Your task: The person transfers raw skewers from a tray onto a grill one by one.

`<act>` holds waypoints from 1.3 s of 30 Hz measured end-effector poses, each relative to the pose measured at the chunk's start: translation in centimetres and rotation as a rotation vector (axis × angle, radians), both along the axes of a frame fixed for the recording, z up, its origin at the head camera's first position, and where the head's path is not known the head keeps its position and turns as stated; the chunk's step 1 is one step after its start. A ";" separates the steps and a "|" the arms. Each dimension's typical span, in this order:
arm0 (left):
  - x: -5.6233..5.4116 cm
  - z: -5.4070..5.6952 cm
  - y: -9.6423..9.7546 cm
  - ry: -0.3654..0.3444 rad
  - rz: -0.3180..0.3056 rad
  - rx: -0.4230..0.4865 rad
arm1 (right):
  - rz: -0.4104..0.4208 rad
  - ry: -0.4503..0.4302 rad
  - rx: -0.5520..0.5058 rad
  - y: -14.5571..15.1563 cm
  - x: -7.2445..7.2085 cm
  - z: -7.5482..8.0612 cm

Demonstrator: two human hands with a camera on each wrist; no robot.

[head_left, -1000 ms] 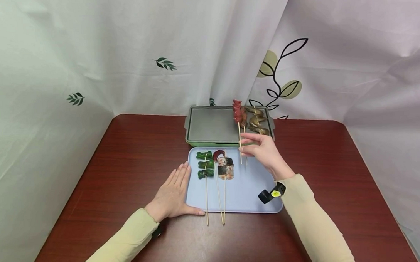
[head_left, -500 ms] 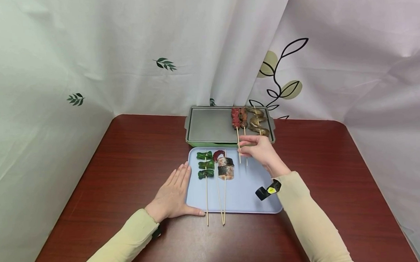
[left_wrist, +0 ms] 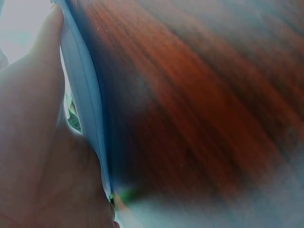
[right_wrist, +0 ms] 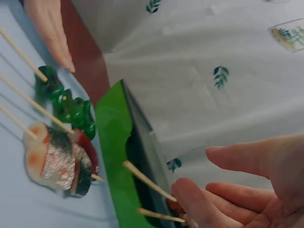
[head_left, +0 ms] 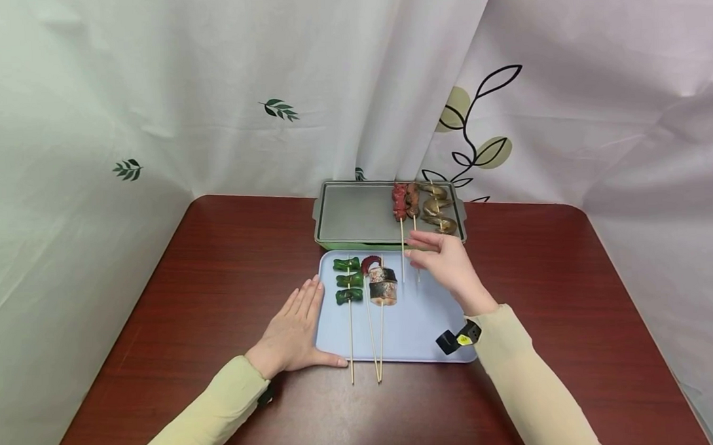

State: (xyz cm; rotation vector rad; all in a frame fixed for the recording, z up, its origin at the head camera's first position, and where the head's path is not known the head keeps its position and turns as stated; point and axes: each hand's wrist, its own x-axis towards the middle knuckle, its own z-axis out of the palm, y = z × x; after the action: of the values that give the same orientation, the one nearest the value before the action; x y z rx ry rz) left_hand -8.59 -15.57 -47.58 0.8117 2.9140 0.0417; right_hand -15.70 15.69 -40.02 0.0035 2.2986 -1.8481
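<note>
In the head view my left hand (head_left: 292,329) lies with straight fingers along the left edge of the pale blue tray (head_left: 431,324), its thumb at the front left corner. My right hand (head_left: 446,262) is over the tray's back right part, thumb and fingers apart. Beside its fingertips runs the stick of a red meat skewer (head_left: 400,202), whose meat lies on the grey grill pan (head_left: 356,213). A brown meat skewer (head_left: 413,201) lies close to its right. The right wrist view shows the thumb separated from the fingers, and two sticks (right_wrist: 147,179) passing behind a fingertip.
On the tray lie a green pepper skewer (head_left: 349,280), a fish-like skewer (head_left: 383,287) and a dark red curled skewer (head_left: 370,262), their sticks overhanging the front edge. A skewer of brown curled pieces (head_left: 437,206) occupies the pan's right end. White curtains (head_left: 304,67) stand behind the table (head_left: 234,253).
The red meat skewer has come down onto the pan, left of the brown one. My right thumb and fingers have let go of its stick. My left hand stays put.
</note>
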 end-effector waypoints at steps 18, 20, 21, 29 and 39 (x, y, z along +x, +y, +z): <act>-0.2 -0.9 -0.2 0.041 -0.010 0.032 | 0.005 0.141 0.097 1.9 4.8 3.4; -0.2 -1.1 -0.3 0.046 -0.008 0.020 | 0.022 0.152 0.115 2.1 5.4 3.1; -0.2 -1.2 -0.3 0.048 -0.007 0.014 | 0.030 0.157 0.122 2.2 5.6 2.9; -0.1 -0.5 -0.1 0.007 -0.001 0.029 | 0.079 0.146 0.105 2.3 7.2 1.1; 0.0 0.0 0.0 -0.003 0.004 0.040 | 0.106 0.022 0.044 1.2 8.6 -2.7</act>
State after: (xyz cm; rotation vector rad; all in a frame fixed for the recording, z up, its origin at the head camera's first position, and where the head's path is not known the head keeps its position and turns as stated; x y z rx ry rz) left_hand -8.60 -15.60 -47.62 0.8115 2.9204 0.1014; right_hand -7.05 16.87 -42.68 -0.1304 2.3056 -1.7543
